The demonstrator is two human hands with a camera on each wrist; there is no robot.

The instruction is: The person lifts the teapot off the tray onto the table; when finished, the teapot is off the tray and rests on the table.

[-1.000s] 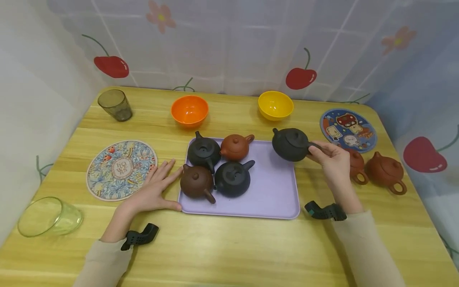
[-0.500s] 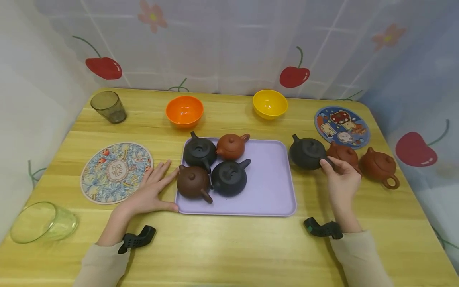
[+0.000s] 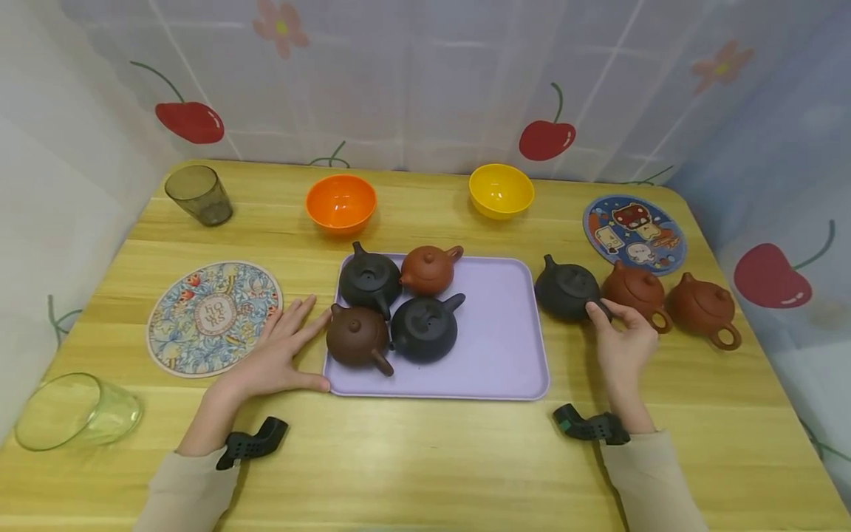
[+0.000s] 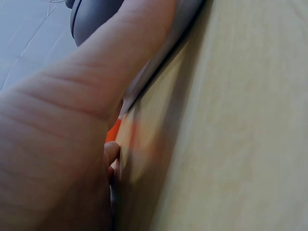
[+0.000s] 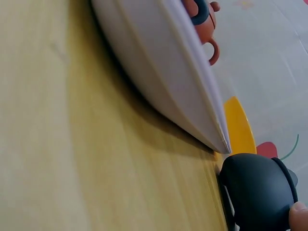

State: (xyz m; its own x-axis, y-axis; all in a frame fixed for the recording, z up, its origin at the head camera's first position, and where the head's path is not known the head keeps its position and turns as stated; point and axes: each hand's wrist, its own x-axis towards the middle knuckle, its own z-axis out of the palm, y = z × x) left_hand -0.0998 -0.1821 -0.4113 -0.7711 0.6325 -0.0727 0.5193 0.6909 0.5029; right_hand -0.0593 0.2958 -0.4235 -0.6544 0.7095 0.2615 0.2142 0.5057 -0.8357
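My right hand (image 3: 623, 343) pinches the handle of a black teapot (image 3: 566, 290), which sits on the table just right of the lilac tray (image 3: 501, 336). In the right wrist view a fingertip shows at the dark pot's side. My left hand (image 3: 282, 353) lies on the table with fingers spread, thumb at the tray's left front corner. Grouped on the tray's left half are two black teapots, one behind (image 3: 366, 282) and one in front (image 3: 425, 331), a small red-brown teapot (image 3: 428, 272) and a dark brown teapot (image 3: 355, 336). The tray's right half is bare.
Two red-brown teapots, one nearer (image 3: 634, 290) and one farther right (image 3: 698, 304), stand beside the held pot. Behind are an orange bowl (image 3: 341, 207), a yellow bowl (image 3: 501, 193) and a blue round mat (image 3: 634, 235). A floral mat (image 3: 213, 318) and two glasses are left.
My right hand has carried the black teapot from above the tray's right end rightward and down to the table beside the red-brown teapots. My left hand has stayed by the tray.
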